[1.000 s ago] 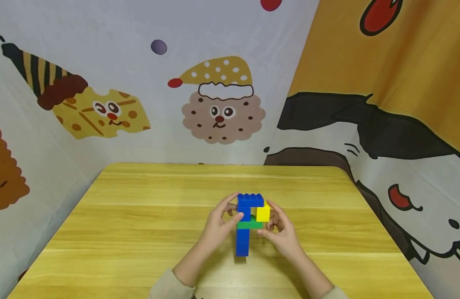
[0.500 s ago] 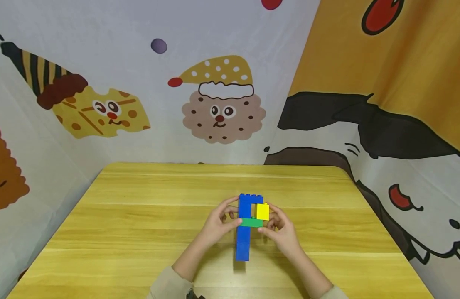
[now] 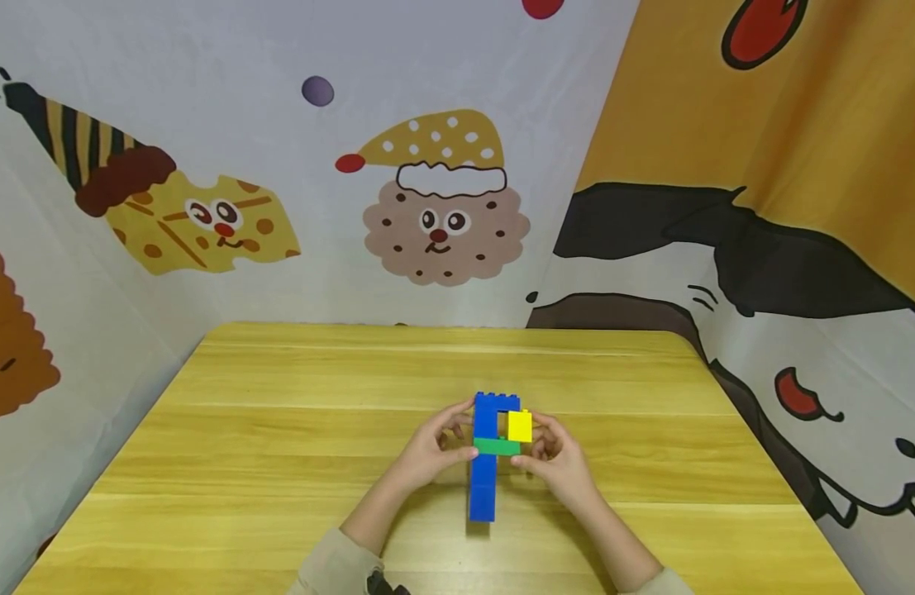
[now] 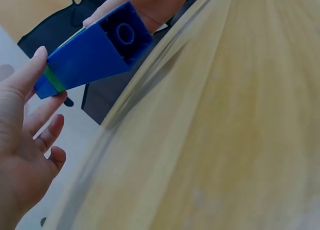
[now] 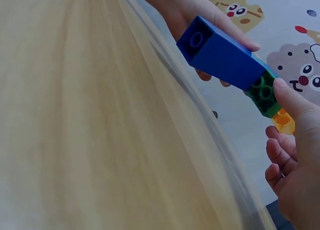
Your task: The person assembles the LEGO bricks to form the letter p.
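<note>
A P-shaped toy brick build is held in the air between both hands, its shadow on the table beneath. It has a blue column, a green brick across it, a blue top bar and a yellow brick at the right. My left hand grips the left side, thumb beside the green brick. My right hand pinches the right side, thumb near the green brick's end and fingers behind the yellow brick. The column's hollow lower end faces the left wrist camera.
A wooden table with light plank grain lies under the hands. Behind it hangs a cloth printed with cartoon figures. A dark object shows at the left sleeve.
The build has tilted, so the top bar's studded face shows less and the column's lower end sits lower in view. My left thumb has slid down from the upper blue part to the green brick's level.
</note>
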Motion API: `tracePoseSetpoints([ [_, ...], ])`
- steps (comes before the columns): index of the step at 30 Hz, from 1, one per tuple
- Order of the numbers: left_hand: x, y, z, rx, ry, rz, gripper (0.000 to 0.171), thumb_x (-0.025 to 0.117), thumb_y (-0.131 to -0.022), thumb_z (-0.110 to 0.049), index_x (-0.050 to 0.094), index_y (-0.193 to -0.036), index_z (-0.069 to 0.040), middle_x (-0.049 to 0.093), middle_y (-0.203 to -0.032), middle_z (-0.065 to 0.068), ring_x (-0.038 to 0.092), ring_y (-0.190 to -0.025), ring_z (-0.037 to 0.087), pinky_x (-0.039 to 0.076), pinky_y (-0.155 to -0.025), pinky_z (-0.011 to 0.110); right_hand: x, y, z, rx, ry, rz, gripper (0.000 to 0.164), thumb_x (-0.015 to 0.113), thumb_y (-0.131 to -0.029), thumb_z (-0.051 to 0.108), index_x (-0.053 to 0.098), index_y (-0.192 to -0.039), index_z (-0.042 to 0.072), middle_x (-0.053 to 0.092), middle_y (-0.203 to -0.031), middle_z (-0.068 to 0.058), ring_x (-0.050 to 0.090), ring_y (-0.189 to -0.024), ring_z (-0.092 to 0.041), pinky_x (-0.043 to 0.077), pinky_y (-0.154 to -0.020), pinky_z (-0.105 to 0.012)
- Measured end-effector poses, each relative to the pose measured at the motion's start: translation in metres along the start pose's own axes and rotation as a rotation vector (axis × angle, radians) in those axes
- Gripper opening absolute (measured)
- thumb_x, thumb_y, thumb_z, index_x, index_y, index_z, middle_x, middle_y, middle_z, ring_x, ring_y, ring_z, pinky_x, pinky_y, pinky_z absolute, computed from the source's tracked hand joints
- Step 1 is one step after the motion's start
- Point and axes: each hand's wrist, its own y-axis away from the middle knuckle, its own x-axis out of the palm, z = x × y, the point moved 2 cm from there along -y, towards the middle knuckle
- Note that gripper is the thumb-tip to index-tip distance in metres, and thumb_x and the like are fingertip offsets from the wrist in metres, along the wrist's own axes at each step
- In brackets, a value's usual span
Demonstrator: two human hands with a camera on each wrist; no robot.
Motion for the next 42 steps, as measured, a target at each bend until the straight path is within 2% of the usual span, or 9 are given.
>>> tracePoseSetpoints([
  [6,0.000,0.001,0.007,-0.008,-0.016,-0.008,0.066,0.075,-0.084,-0.021,0.045,-0.143,-0.019,0.054,-0.129,0.003,0.050,-0.105,0.030,0.046,-0.082,0.039,0.001,-0.001,-0.006,0.015,-0.002,0.032,0.064,0.083,-0.073,0.009,0.053,-0.129,0.003,0.066,-0.091,-0.008,0.051,-0.066,-0.017,0.045,-0.057,-0.023],
  [9,0.001,0.002,0.010,-0.019,-0.023,-0.017,0.066,0.076,-0.083,-0.024,0.047,-0.142,-0.019,0.051,-0.135,0.002,0.050,-0.110,0.030,0.044,-0.089,0.046,0.001,-0.003,-0.009,0.043,0.013,0.047,0.063,0.083,-0.073,0.011,0.054,-0.128,0.005,0.066,-0.090,-0.007,0.051,-0.068,-0.018,0.044,-0.058,-0.023],
  [13,0.000,0.002,0.014,-0.043,-0.036,-0.029,0.066,0.078,-0.081,-0.027,0.048,-0.140,-0.020,0.048,-0.139,0.000,0.048,-0.115,0.028,0.041,-0.095,0.047,0.002,-0.005,-0.013,0.079,0.037,0.066,0.062,0.083,-0.074,0.013,0.054,-0.128,0.005,0.066,-0.091,-0.007,0.051,-0.072,-0.019,0.043,-0.062,-0.023],
  [17,0.000,0.002,0.016,-0.058,-0.054,-0.037,0.068,0.078,-0.080,-0.028,0.048,-0.140,-0.017,0.046,-0.141,0.002,0.047,-0.117,0.029,0.039,-0.096,0.048,0.002,-0.007,-0.015,0.083,0.050,0.082,0.061,0.083,-0.074,0.012,0.054,-0.128,0.003,0.065,-0.093,-0.008,0.051,-0.072,-0.020,0.043,-0.062,-0.024],
  [23,0.000,0.002,0.019,-0.094,-0.107,-0.052,0.071,0.079,-0.079,-0.032,0.047,-0.141,-0.018,0.046,-0.139,0.006,0.046,-0.116,0.030,0.040,-0.095,0.047,0.003,-0.013,-0.019,0.075,0.084,0.110,0.061,0.084,-0.074,0.014,0.056,-0.127,0.009,0.066,-0.096,-0.005,0.049,-0.070,-0.019,0.041,-0.058,-0.023],
  [26,0.000,0.002,0.020,-0.105,-0.146,-0.054,0.071,0.077,-0.080,-0.034,0.046,-0.142,-0.018,0.046,-0.137,0.008,0.047,-0.115,0.030,0.041,-0.095,0.046,0.003,-0.015,-0.016,0.073,0.100,0.135,0.059,0.083,-0.075,0.017,0.056,-0.127,0.008,0.065,-0.098,-0.006,0.048,-0.069,-0.018,0.040,-0.056,-0.023],
  [32,-0.001,0.003,0.020,-0.098,-0.210,-0.032,0.070,0.071,-0.084,-0.039,0.043,-0.144,-0.017,0.046,-0.138,0.010,0.043,-0.123,0.032,0.039,-0.099,0.047,0.004,-0.019,-0.013,0.107,0.138,0.170,0.058,0.083,-0.076,0.018,0.056,-0.126,0.004,0.063,-0.100,-0.006,0.047,-0.070,-0.020,0.040,-0.057,-0.024],
  [34,-0.001,0.003,0.020,-0.104,-0.241,-0.025,0.070,0.069,-0.085,-0.041,0.042,-0.145,-0.016,0.045,-0.140,0.010,0.041,-0.125,0.031,0.038,-0.100,0.049,0.003,-0.022,-0.022,0.111,0.153,0.181,0.059,0.083,-0.075,0.022,0.057,-0.125,0.007,0.063,-0.100,-0.004,0.047,-0.070,-0.020,0.039,-0.056,-0.024],
  [42,-0.001,0.001,0.020,-0.119,-0.364,0.008,0.069,0.064,-0.088,-0.046,0.043,-0.144,-0.013,0.043,-0.144,0.008,0.038,-0.128,0.031,0.035,-0.101,0.052,0.002,-0.026,-0.022,0.114,0.245,0.205,0.055,0.085,-0.073,0.029,0.063,-0.118,0.007,0.060,-0.099,-0.002,0.047,-0.072,-0.020,0.040,-0.060,-0.027],
])
